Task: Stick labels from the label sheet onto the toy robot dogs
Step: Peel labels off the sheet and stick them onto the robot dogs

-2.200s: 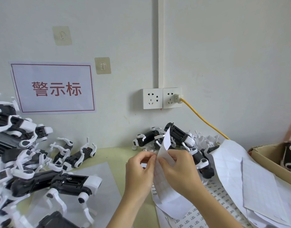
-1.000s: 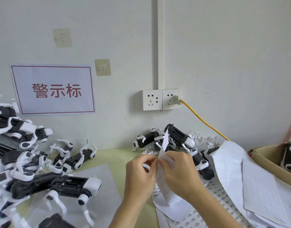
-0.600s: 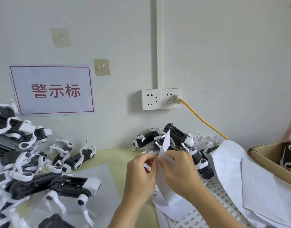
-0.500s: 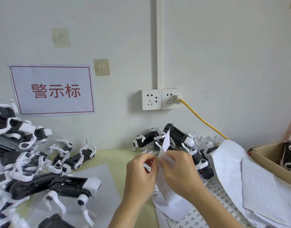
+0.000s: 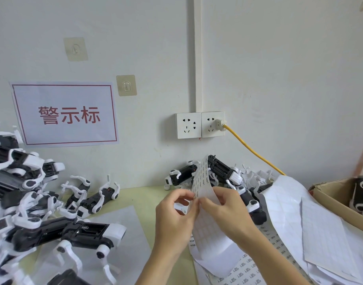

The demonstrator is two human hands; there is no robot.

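Note:
I hold a curled white label sheet (image 5: 207, 227) upright over the table's middle. My right hand (image 5: 223, 212) grips its edge from the right, thumb in front. My left hand (image 5: 174, 214) pinches at the sheet's left edge, fingertips against the right thumb. Whether a label is between them is too small to tell. A black-and-white toy robot dog (image 5: 78, 237) lies on its side at the left front, beside a heap of toy dogs (image 5: 18, 182). More toy dogs (image 5: 223, 173) lie by the wall behind the sheet.
Stripped backing sheets (image 5: 312, 229) pile up at the right, over printed label sheets (image 5: 248, 270). A cardboard box (image 5: 336, 200) holding a dog stands at the far right. A yellow cable (image 5: 252, 151) runs from the wall socket. A white paper (image 5: 123, 243) lies on the green table.
The sheet's top has bent over toward me, so its printed labels now show. Both hands stay together at the sheet's edge, nearly in the same place.

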